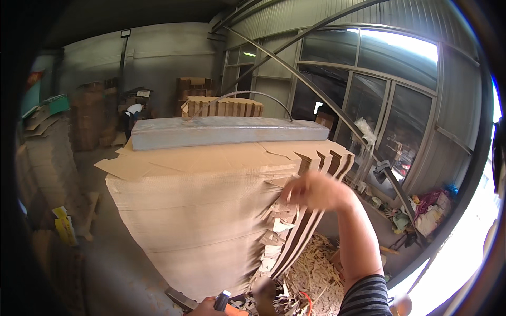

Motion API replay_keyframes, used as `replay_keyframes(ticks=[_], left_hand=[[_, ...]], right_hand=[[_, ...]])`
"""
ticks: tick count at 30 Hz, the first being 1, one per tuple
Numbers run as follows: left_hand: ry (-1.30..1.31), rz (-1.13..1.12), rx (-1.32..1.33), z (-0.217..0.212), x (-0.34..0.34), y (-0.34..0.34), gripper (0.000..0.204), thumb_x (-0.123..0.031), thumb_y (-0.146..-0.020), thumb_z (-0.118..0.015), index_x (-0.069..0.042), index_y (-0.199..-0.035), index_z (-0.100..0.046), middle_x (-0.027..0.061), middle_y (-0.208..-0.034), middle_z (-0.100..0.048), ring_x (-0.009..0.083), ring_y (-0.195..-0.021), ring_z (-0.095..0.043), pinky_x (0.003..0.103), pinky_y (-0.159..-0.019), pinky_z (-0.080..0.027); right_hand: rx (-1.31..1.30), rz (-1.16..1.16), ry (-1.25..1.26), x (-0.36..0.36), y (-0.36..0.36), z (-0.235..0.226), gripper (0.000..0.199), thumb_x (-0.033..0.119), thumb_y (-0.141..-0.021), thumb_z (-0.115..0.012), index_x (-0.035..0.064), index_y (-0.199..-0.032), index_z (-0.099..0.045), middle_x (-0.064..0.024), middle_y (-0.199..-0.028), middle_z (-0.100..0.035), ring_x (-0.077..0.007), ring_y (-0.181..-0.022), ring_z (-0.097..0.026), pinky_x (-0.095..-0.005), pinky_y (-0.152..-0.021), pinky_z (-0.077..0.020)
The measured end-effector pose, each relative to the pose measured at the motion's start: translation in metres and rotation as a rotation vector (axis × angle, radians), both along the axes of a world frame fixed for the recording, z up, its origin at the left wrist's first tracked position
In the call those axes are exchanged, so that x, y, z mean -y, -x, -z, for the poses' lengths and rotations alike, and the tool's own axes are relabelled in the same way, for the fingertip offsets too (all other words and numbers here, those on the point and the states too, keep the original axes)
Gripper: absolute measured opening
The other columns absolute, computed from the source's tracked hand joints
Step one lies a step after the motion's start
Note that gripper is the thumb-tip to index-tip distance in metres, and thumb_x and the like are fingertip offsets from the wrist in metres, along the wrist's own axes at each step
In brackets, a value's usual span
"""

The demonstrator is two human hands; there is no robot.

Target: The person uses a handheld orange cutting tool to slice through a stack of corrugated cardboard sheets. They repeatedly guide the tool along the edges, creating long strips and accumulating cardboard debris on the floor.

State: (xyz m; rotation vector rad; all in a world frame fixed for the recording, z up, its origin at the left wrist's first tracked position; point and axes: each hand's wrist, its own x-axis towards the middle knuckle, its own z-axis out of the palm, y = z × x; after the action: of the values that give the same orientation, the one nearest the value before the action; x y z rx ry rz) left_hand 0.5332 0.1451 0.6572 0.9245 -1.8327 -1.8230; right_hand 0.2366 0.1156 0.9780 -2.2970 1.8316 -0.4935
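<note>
A tall stack of brown cardboard sheets (190,210) stands in front of me. Slots and ragged waste strips (276,226) run down its right-hand edge. My right hand (316,190), blurred, is at the upper part of that edge with its fingers bent downward; whether they grip a strip is unclear. At the bottom of the view my left hand (206,307), only partly visible, is closed around an orange and black tool (224,301) whose working end I cannot make out. Across the top of the stack lies a long grey metal bar (226,136) with a curved handle.
Cardboard scraps (319,266) cover the floor right of the stack. A diagonal metal beam (316,79) crosses before the windows. More cardboard stacks (47,163) stand left and behind. A person (133,116) bends over at the far left. Mixed rubbish (432,210) lies by the right wall.
</note>
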Motion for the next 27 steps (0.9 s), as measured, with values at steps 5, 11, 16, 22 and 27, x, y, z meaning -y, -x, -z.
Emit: replay_keyframes(ticks=[5,11,16,22,27], left_hand=[[0.075,0.034,0.053,0.012,0.007,0.014,0.019,-0.009,-0.064,-0.061,0.000,-0.080,-0.063,0.0026,-0.067,-0.060,0.0135,-0.066,-0.057,0.026,-0.060,-0.046],[0.091,-0.113,0.063,-0.007,0.001,0.005,0.021,-0.009,-0.063,-0.061,0.001,-0.082,-0.064,0.0047,-0.072,-0.064,0.0138,-0.066,-0.059,0.026,-0.063,-0.048],[0.007,-0.019,-0.040,0.024,0.007,0.008,0.021,-0.009,-0.063,-0.062,0.001,-0.080,-0.065,0.0051,-0.072,-0.064,0.0145,-0.066,-0.060,0.027,-0.063,-0.048],[0.057,-0.108,0.063,0.031,0.003,0.004,0.026,-0.011,-0.062,-0.063,0.002,-0.085,-0.063,0.0062,-0.074,-0.064,0.0148,-0.066,-0.059,0.027,-0.063,-0.048],[0.124,-0.207,0.208,0.014,-0.006,0.001,0.032,-0.011,-0.063,-0.062,0.003,-0.092,-0.059,0.0062,-0.079,-0.062,0.0151,-0.067,-0.057,0.027,-0.062,-0.048]], right_hand=[[-0.150,0.398,0.422,0.072,0.077,0.044,0.033,0.020,-0.074,-0.063,0.0044,-0.102,-0.062,-0.0194,-0.090,-0.064,-0.0309,-0.087,-0.062,-0.0368,-0.077,-0.0493],[0.001,0.460,0.268,0.084,0.063,0.029,0.048,0.025,-0.062,-0.077,0.0055,-0.104,-0.065,-0.0161,-0.091,-0.066,-0.0267,-0.083,-0.064,-0.0345,-0.078,-0.0496],[0.213,0.167,0.543,0.088,0.060,-0.006,0.030,0.010,-0.067,-0.073,-0.0020,-0.094,-0.067,-0.0133,-0.075,-0.067,-0.0172,-0.065,-0.064,-0.0293,-0.064,-0.0516],[0.464,0.365,0.338,0.118,0.038,0.008,0.060,0.012,-0.064,-0.072,-0.0058,-0.118,-0.051,-0.0229,-0.097,-0.063,-0.0269,-0.078,-0.064,-0.0321,-0.071,-0.0511],[0.856,0.475,0.689,0.124,0.044,0.058,0.050,0.005,-0.063,-0.074,-0.0050,-0.109,-0.057,-0.0192,-0.100,-0.064,-0.0243,-0.089,-0.063,-0.0322,-0.081,-0.0483]])
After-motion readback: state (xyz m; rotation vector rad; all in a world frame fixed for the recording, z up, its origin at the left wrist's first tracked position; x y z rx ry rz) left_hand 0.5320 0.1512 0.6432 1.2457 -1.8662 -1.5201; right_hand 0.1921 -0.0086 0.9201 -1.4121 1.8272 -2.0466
